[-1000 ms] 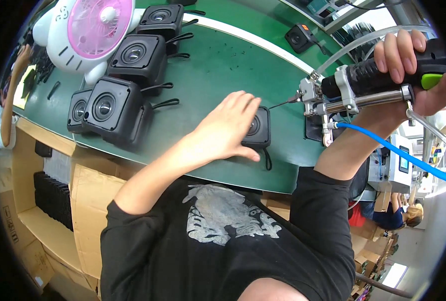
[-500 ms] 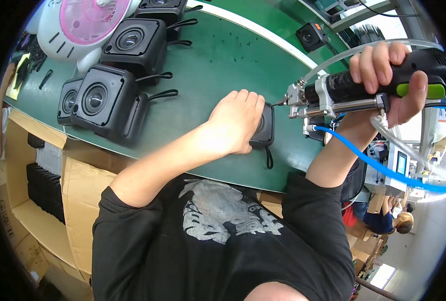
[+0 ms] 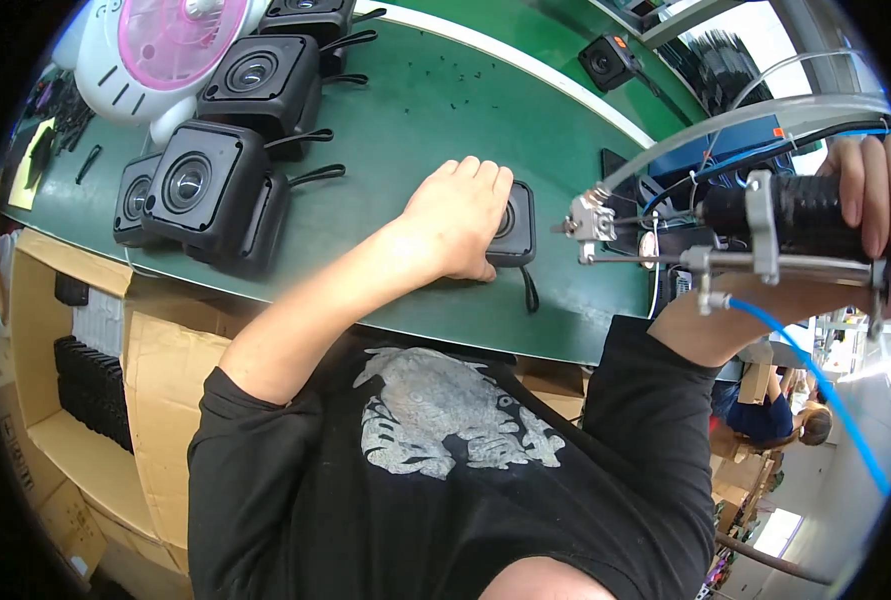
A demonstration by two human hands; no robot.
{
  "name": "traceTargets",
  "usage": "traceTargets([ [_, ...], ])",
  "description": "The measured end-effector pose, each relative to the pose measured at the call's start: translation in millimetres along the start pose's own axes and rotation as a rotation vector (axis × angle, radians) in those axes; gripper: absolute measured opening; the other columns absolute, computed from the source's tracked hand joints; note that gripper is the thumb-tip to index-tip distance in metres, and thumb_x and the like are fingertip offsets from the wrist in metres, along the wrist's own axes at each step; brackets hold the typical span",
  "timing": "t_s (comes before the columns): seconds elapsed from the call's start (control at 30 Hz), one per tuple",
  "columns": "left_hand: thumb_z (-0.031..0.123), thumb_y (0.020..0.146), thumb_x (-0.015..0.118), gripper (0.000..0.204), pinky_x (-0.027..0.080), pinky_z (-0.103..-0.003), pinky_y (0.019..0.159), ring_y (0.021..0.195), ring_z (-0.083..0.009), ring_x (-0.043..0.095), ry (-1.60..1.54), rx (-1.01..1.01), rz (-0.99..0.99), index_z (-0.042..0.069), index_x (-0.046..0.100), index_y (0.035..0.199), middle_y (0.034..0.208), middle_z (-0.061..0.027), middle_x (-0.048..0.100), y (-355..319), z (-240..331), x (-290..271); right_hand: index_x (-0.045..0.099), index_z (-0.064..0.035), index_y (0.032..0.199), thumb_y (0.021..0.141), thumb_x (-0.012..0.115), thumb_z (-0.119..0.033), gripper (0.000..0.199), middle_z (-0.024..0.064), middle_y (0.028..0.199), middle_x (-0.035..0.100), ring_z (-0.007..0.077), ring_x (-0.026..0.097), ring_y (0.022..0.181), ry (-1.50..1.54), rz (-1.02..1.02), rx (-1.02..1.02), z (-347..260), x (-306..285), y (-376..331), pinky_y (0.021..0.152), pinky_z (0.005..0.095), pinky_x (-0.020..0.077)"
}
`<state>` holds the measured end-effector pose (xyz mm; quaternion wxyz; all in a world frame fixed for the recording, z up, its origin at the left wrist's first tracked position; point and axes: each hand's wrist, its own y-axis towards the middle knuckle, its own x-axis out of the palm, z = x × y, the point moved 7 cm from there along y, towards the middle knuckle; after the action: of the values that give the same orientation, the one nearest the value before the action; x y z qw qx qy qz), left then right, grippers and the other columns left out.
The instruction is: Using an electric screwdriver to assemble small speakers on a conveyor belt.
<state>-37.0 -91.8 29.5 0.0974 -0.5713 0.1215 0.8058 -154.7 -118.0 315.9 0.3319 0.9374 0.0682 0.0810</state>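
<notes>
A: L hand (image 3: 460, 220)?
B: Flat on a small black speaker (image 3: 513, 228) on the green bench (image 3: 415, 110), covering most of it.
A: R hand (image 3: 870, 190)?
B: Wrapped round a black pneumatic screwdriver (image 3: 765, 225), blue hose (image 3: 815, 380) trailing off; tip just beside the speaker, not touching.
A: Nearby?
B: More black speakers (image 3: 205, 190) stacked left, pink fan (image 3: 170, 40) behind.
</notes>
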Motion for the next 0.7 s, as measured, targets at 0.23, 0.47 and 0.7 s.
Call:
traceTargets([
  [0.23,0.041,0.059,0.087,0.088,0.043,-0.034,0.097,0.109,-0.0266,0.053,-0.018,0.015,0.043,-0.005,0.048,0.123,0.110,-0.0135,0.055,-3,1,-2,0.047,0.0001,0.113,0.090,0.056,-0.056,0.062,0.0108,0.085,0.058,0.0228,0.061,0.067,0.764,-1.091,0.039,29,-2,-11,0.058,0.0379,0.0506],
  [0.47,0.042,0.056,0.089,0.089,0.043,-0.035,0.098,0.108,-0.0269,0.054,-0.058,0.027,0.099,-0.005,0.049,0.121,0.110,-0.0134,0.056,-3,-1,-1,0.047,-0.0067,0.106,0.079,0.075,-0.044,0.054,0.0020,0.083,0.056,0.0143,0.058,0.068,0.658,-1.025,0.071,50,-3,-35,0.068,0.0311,0.0453],
  [0.7,0.042,0.054,0.090,0.085,0.045,-0.036,0.096,0.105,-0.0271,0.056,-0.042,0.029,0.144,-0.004,0.051,0.114,0.105,-0.0131,0.058,-2,3,-5,0.045,-0.0077,0.102,0.086,0.067,-0.048,0.049,0.0006,0.079,0.054,0.0100,0.057,0.065,0.545,-0.880,0.106,68,-4,-56,0.064,0.0268,0.0457],
])
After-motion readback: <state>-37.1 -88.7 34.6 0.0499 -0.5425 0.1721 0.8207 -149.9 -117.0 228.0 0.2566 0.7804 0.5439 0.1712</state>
